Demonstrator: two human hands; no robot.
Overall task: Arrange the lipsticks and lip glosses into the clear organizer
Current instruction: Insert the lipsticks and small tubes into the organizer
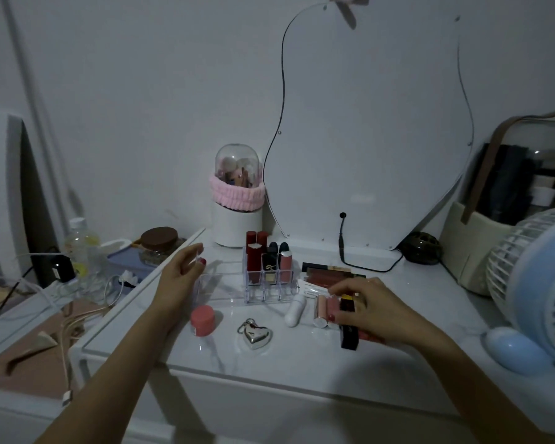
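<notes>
The clear organizer (225,283) stands mid-table; its right slots hold several red and black lipsticks (254,256) upright, while its left part holds nothing. My left hand (181,272) hovers at the organizer's left edge, fingers apart, holding nothing. My right hand (369,310) rests over a pile of loose lipsticks and lip glosses (326,310) to the right of the organizer, fingertips touching the pink tubes; a firm grip is not visible. A black lipstick (349,331) lies under that hand. More glosses (329,273) lie behind it. A white tube (295,310) lies beside the pile.
A pink jar (202,320) and a silver heart charm (256,334) lie near the front. A brush holder with pink band (237,200) and a mirror (369,129) stand at the back. A blue fan (539,293) is on the right, and cables and bottles sit left.
</notes>
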